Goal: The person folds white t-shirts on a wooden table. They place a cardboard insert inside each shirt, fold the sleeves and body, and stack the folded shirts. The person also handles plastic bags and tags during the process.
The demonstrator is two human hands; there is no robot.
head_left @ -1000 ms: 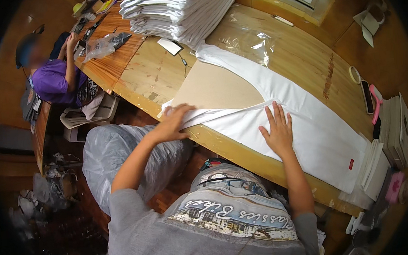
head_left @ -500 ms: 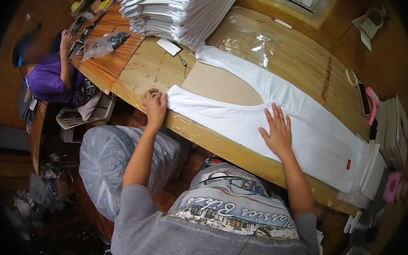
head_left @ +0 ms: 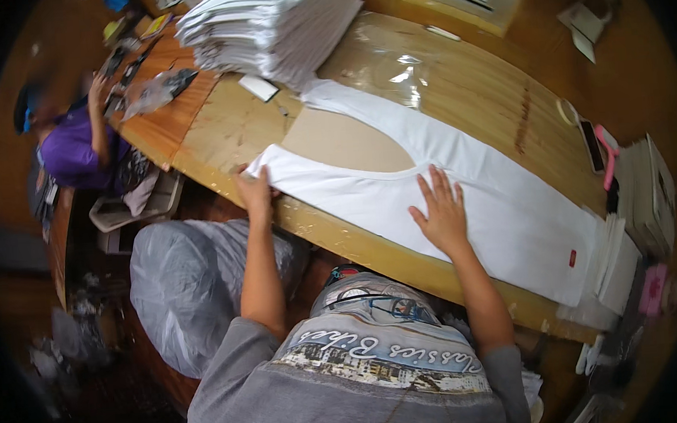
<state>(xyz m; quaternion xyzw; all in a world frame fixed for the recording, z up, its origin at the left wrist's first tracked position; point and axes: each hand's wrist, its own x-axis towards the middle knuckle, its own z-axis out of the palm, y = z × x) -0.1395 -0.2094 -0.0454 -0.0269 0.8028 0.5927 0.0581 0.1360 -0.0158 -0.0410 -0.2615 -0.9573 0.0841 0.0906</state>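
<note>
A white tank top point(head_left: 502, 225) lies stretched along the wooden table, its straps toward the left and a small red label near its right end. A beige board point(head_left: 342, 143) shows through its deep neck opening. At the near strap's end, my left hand point(head_left: 255, 193) is closed with the thumb and fingers gripping the cloth by the table edge. My right hand point(head_left: 441, 214) rests flat on the fabric just below the neckline, fingers spread. Behind the far strap stands a tall stack of folded white garments point(head_left: 266, 34).
A grey plastic bag point(head_left: 180, 291) bulges below the table's near edge. Clear plastic point(head_left: 400, 76) lies behind the tank top. Tape, a phone point(head_left: 591, 146) and a pink-handled tool point(head_left: 608, 152) sit at the right. A person in purple point(head_left: 75, 154) works at the far left.
My left hand has turned and closed from loosely curled fingers onto the strap's end. My right hand stays flat on the cloth. The whole view has shifted slightly.
</note>
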